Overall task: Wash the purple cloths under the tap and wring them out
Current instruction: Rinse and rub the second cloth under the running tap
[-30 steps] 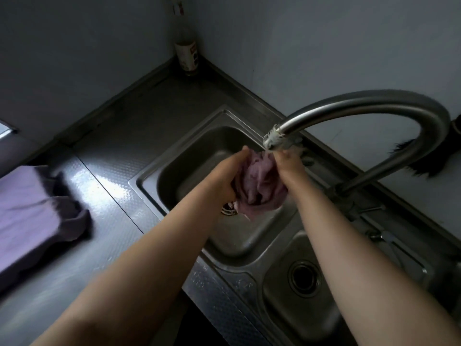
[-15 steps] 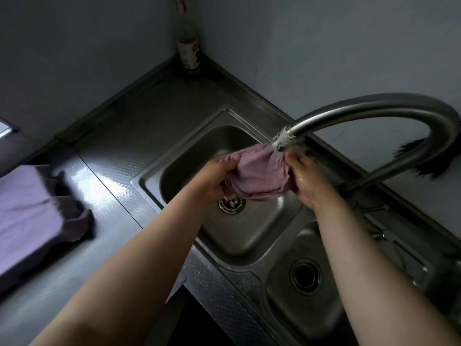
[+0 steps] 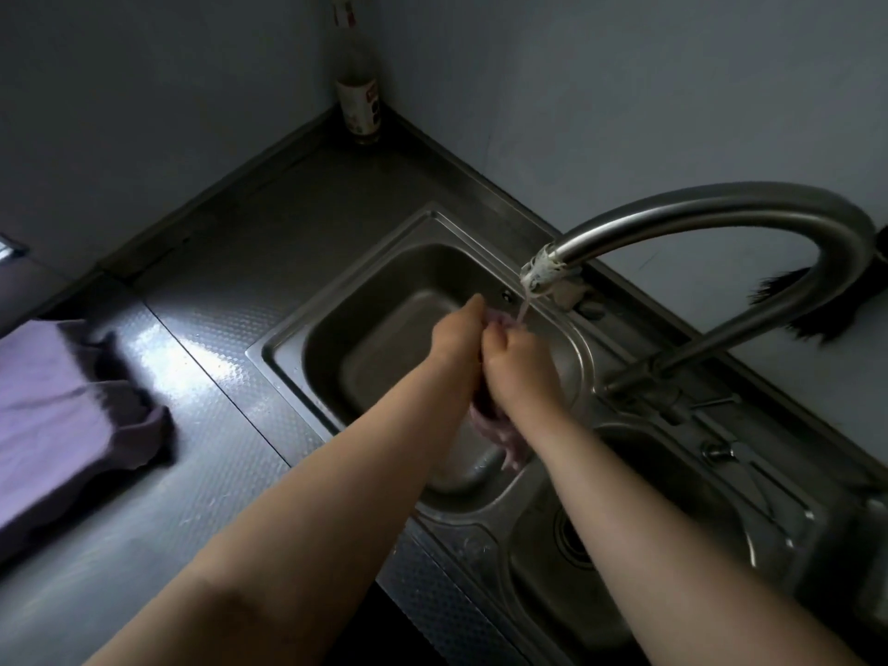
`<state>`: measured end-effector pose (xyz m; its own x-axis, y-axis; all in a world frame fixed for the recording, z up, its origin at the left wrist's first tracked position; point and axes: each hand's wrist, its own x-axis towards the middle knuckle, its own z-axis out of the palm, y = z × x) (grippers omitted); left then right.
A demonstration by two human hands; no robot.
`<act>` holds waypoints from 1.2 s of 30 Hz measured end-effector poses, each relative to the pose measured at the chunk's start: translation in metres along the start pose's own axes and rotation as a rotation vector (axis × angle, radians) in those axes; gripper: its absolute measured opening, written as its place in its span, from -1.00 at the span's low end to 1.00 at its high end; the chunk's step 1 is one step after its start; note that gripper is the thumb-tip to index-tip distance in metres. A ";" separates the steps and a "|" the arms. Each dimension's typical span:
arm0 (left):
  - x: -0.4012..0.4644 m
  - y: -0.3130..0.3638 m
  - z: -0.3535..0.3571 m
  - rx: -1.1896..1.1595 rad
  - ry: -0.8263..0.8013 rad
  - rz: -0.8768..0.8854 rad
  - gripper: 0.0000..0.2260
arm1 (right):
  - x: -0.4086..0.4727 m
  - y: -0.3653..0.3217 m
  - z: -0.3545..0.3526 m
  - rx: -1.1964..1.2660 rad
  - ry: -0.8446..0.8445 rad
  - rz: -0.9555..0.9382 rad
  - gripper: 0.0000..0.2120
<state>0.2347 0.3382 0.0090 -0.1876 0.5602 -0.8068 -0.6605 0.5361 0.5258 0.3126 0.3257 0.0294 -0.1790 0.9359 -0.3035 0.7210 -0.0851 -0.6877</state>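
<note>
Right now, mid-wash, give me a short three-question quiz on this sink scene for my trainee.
1. True or false: both hands grip the purple cloth over the sink.
2. What stands in the far corner of the counter? A) a bottle B) a kettle C) a pan
3. Fill in: a second purple cloth lies on the counter to the ____ of the sink.

Key: 1 true: left hand, right hand. 2 A, the bottle. 3 left.

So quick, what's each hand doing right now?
Left hand: gripping the purple cloth over the sink.
Right hand: gripping the same cloth, close against the left hand, under the tap.
</note>
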 end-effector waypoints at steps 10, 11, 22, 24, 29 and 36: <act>-0.006 0.006 0.004 0.059 -0.055 -0.005 -0.75 | 0.007 0.002 -0.003 -0.059 0.090 -0.029 -0.52; -0.011 0.006 0.003 0.060 -0.127 -0.034 -0.72 | 0.016 0.004 -0.008 -0.070 0.116 -0.025 -0.52; -0.007 0.056 -0.062 0.102 -0.438 0.013 -0.81 | 0.029 0.027 -0.055 0.066 -0.462 -0.116 -0.69; -0.002 0.064 -0.064 0.210 -0.405 0.096 -0.85 | 0.029 0.027 -0.055 -0.051 -0.468 -0.139 -0.66; 0.002 0.070 -0.070 0.700 -0.499 0.261 -0.66 | 0.029 0.020 -0.072 0.041 -0.415 -0.115 -0.64; 0.001 0.059 -0.058 0.995 -0.441 0.536 -0.85 | 0.028 0.012 -0.068 0.499 -0.428 0.013 -0.68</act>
<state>0.1533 0.3340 0.0236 0.1257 0.9229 -0.3640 0.3087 0.3123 0.8984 0.3620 0.3743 0.0573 -0.4970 0.7240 -0.4784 0.3463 -0.3400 -0.8743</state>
